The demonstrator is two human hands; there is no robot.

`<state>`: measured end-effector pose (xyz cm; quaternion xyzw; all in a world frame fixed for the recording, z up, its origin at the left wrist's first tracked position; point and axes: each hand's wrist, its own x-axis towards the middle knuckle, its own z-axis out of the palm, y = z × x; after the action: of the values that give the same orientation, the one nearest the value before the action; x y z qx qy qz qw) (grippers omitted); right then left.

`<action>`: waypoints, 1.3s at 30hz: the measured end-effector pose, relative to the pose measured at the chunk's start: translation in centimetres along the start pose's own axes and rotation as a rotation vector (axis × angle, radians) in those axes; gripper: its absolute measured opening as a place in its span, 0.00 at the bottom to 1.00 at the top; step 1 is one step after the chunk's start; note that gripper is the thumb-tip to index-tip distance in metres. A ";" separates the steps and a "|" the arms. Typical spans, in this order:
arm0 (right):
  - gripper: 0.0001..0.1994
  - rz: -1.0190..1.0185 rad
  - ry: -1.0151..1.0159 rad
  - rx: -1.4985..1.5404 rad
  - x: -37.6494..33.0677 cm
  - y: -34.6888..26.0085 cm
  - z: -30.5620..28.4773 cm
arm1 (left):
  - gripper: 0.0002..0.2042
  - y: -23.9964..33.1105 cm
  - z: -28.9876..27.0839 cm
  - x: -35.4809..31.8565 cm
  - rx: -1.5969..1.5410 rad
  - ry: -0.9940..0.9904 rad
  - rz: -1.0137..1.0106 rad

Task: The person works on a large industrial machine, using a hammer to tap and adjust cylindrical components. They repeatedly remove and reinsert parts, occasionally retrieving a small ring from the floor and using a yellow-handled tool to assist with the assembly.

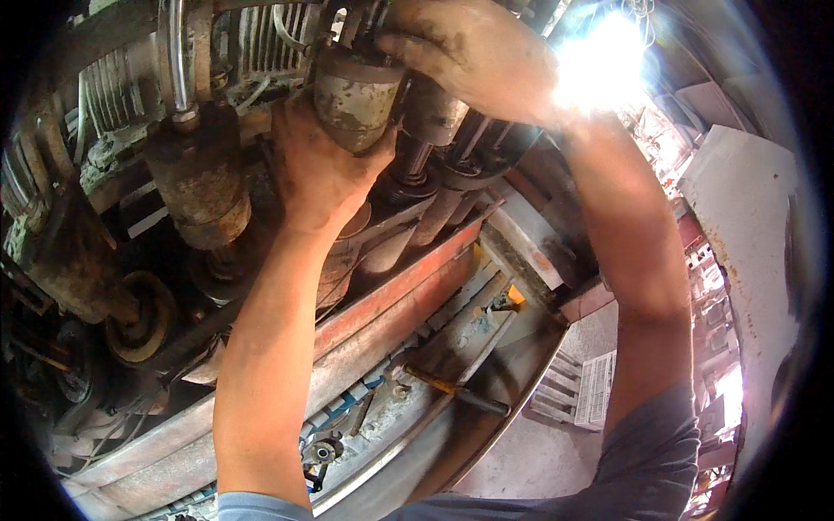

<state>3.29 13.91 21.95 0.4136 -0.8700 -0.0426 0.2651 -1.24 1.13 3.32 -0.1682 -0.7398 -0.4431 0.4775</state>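
My left hand [323, 169] is wrapped around the lower part of a worn, greasy metal cylinder [354, 94], its thumb at the right side. At the top of that cylinder is my right hand [473, 61], blackened with grease, its fingers curled in by the upper rim. What those fingers grip is hidden by the hand and the dark parts there. A second metal cylinder [434, 117] hangs just right of the first, partly under my right hand. To the left, a larger dirty cylinder [198, 178] hangs beneath a shiny rod [175, 56].
A red-painted beam [391, 291] runs along the machine's lower front. Below it a tray-like ledge [417, 347] carries a hammer [456, 391] and loose parts. A glaring lamp [604, 65] shines beside my right wrist. A white slatted crate [595, 391] stands lower right.
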 end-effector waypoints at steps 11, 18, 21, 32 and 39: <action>0.12 0.179 -0.354 -0.166 0.9 -0.2 -0.9 | 0.40 0.2 -0.2 0.1 -0.024 0.009 -0.026; 0.14 -0.011 -0.088 0.025 0.3 0.6 0.7 | 0.41 0.4 -0.2 0.1 -0.035 0.016 -0.064; 0.16 0.144 -0.276 -0.140 1.3 -0.5 -0.3 | 0.41 0.3 -0.1 0.2 0.013 -0.041 0.007; 0.20 -0.328 -0.264 -0.498 1.1 0.1 0.2 | 0.41 0.3 0.1 0.0 -0.065 0.004 -0.075; 0.11 0.376 -0.273 -0.119 0.7 -0.7 -0.8 | 0.39 0.0 0.0 -0.1 -0.074 -0.034 -0.141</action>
<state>3.85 13.04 22.75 0.2182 -0.9554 -0.0993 0.1724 -1.20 1.21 3.28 -0.1409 -0.7409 -0.4998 0.4260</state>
